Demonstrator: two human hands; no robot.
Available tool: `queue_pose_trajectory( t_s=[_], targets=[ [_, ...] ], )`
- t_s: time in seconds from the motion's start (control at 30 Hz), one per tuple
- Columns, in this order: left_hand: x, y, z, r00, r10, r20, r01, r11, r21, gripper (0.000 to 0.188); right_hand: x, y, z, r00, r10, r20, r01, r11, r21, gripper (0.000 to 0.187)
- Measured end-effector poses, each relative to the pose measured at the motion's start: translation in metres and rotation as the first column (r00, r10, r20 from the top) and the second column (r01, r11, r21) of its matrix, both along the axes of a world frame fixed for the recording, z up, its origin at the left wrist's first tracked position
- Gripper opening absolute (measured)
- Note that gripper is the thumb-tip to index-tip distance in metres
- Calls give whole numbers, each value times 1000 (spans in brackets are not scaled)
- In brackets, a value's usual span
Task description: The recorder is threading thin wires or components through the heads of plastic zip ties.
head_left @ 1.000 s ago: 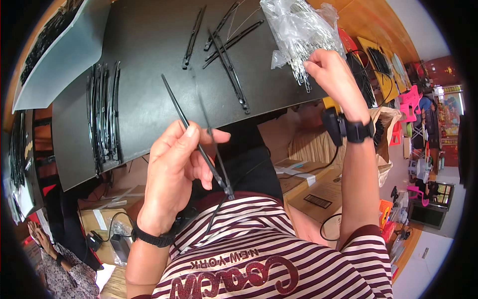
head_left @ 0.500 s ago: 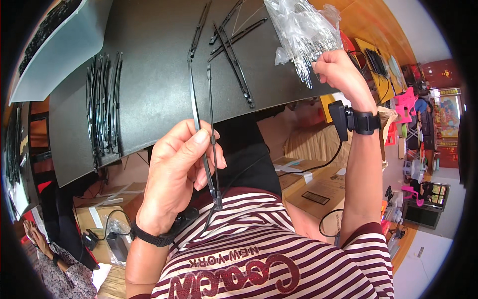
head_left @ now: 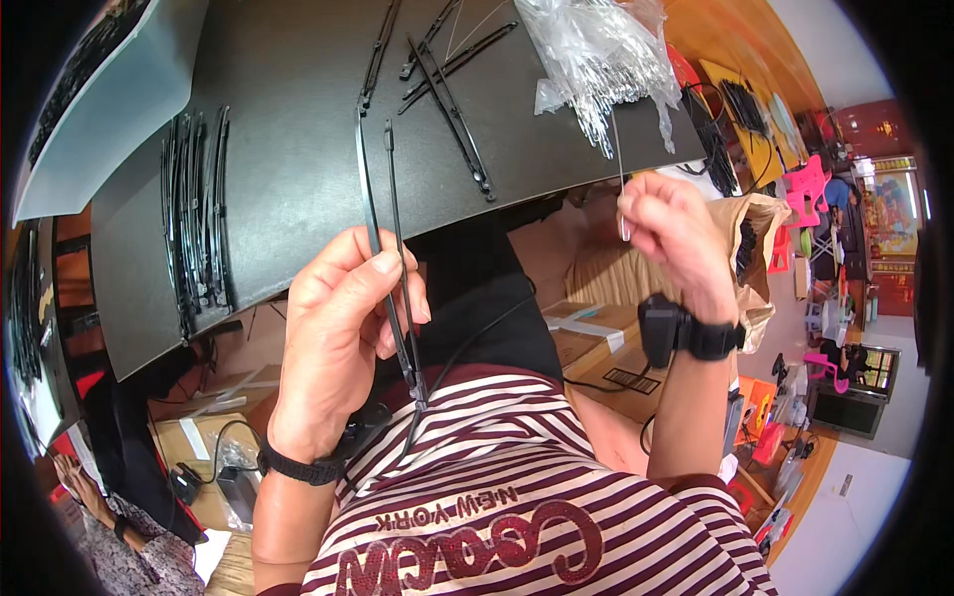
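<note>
My left hand (head_left: 343,298) pinches a slim, jointed black strip (head_left: 373,214) between thumb and fingers. It is folded into two long arms that meet at a small fitting near my shirt. To the right, past the table's front edge, my right hand (head_left: 671,223) is closed on a thin metal rod (head_left: 620,159), held nearly upright. Above that hand, a clear plastic bag (head_left: 596,40) lies on the table, with a bundle of similar silvery rods (head_left: 593,124) sticking out of its mouth.
Several black strips lie in a row (head_left: 199,214) at the table's left. More loose black strips (head_left: 452,119) lie crossed near the middle of the black table (head_left: 288,169). Cardboard boxes (head_left: 586,333) and a paper bag (head_left: 760,228) stand below. Another person's hand (head_left: 79,482) shows at lower left.
My right hand has drawn back from the bag toward me, bringing out a thin metal rod. My left hand still holds the black strip, in nearly the same place.
</note>
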State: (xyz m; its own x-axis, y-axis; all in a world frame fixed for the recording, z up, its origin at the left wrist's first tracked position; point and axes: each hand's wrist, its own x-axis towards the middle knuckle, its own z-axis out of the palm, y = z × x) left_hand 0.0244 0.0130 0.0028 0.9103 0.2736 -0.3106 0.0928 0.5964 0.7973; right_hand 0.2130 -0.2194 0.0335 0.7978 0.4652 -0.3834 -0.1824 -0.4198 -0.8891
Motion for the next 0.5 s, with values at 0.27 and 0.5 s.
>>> queue_pose_trajectory(
  t_s=[0.27,0.5],
  targets=[
    [2,-3,4,1000,3,14,-5,992,124,14,-67,42,17,879,429,-206,-418,903,97,6],
    [2,-5,7,999,40,28,-44,984,173,15,-80,79,-5,837,535,-113,-504,835,219,7]
  ],
)
